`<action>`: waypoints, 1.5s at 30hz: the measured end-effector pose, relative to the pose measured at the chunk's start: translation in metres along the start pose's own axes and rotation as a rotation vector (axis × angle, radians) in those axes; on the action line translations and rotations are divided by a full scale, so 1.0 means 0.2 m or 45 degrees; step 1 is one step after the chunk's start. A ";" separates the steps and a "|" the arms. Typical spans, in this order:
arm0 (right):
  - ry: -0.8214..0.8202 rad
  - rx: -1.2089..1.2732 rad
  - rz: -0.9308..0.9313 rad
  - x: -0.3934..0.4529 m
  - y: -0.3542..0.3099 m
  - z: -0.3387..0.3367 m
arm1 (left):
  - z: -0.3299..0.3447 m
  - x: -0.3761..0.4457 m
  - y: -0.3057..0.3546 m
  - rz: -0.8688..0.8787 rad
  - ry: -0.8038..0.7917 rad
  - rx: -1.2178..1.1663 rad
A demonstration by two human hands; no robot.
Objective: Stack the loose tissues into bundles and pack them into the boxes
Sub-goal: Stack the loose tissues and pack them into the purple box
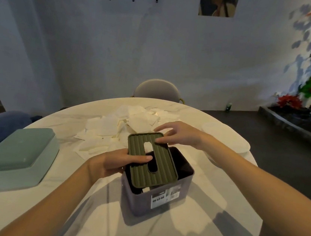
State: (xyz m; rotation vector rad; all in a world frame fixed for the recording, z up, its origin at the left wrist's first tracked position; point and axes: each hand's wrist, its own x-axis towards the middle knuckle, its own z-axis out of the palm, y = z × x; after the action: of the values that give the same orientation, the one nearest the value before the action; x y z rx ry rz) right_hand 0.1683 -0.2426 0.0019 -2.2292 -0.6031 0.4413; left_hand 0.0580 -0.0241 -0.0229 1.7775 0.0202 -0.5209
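Both hands are holding the ribbed green lid tilted over the open dark box, which is sitting at the near middle of the round white table. The left hand is gripping the lid's left edge, thumb on top. The right hand is pinching its far corner. Loose tissues are lying scattered just behind the box. A pale green box is sitting well to the left of the dark one.

The green lid hides most of the box's inside.
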 end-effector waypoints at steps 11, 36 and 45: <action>0.010 0.002 -0.240 -0.04 0.02 0.07 | -0.21 -0.24 0.15 0.670 0.787 0.009; -0.307 -0.147 -0.068 -0.30 0.02 0.14 | -0.40 -0.40 -0.59 0.358 0.257 1.255; 0.588 -0.372 0.014 0.10 0.27 0.16 | -0.27 -0.21 -0.35 0.500 0.305 0.385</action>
State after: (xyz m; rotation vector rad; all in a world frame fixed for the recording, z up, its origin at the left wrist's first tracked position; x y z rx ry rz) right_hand 0.1837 -0.2445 -0.0627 -2.4956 -0.4265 -0.1728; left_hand 0.0188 0.0552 -0.0628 2.0648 -0.2479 -0.0246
